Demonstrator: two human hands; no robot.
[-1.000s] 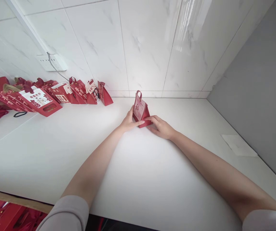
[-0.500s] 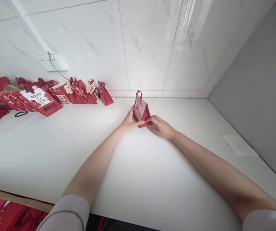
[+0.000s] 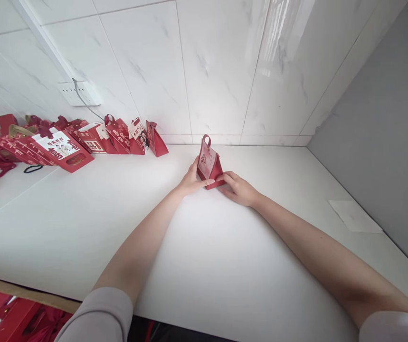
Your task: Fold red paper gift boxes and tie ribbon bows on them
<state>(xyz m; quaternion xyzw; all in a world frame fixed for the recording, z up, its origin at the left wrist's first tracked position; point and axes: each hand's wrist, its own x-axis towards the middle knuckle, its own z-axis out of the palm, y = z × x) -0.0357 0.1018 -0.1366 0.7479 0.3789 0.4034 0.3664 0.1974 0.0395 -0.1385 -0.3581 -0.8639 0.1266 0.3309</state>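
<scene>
A red triangular gift box (image 3: 208, 164) with a pink printed front and a ribbon loop on top stands upright on the white table (image 3: 204, 256). My left hand (image 3: 192, 180) is closed around its left side, the thumb lying across the lower front corner. At the lower right edge, my right hand (image 3: 237, 187) grips the box with bent fingers. The box's back and some of the left fingertips are hidden.
Several red gift boxes (image 3: 118, 135) line the wall at the left, near a socket (image 3: 80, 92) with a cable. A white sheet (image 3: 355, 216) lies at the right by a grey panel (image 3: 385, 128). More red boxes (image 3: 14, 316) sit below the table's front left edge.
Both hands keep the same hold on the gift box. The view has shifted very slightly; nothing else has visibly moved.
</scene>
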